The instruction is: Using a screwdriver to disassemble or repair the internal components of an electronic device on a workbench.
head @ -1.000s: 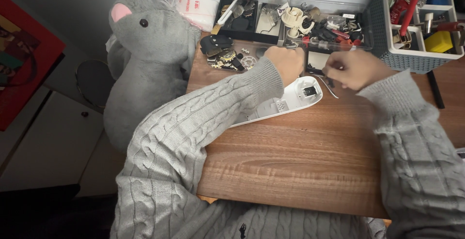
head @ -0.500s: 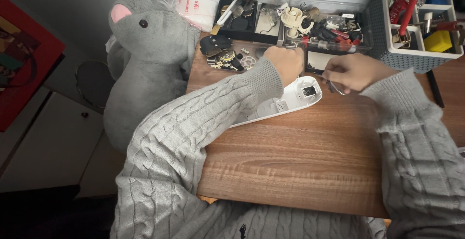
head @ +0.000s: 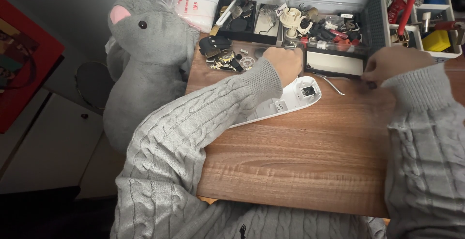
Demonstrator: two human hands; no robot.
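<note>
Disassembly looks partly done: white plastic casing (head: 286, 103) lies opened on the desk (head: 300, 166), left hand (head: 283, 64) fisted at its far edge, right hand (head: 395, 64) curled shut, its contents hidden.

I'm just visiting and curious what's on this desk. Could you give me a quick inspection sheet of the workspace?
Surface: wooden table, bare at the front.
Job's things: white plastic casing, lying open; thin metal tool beside it.
Clutter: trays of small parts, white basket of tools, loose pieces.
Hands: left hand rests on the casing; right hand pinches something small, hidden.
Cables: nothing seen.
Surroundings: grey plush mouse, red board.
</note>
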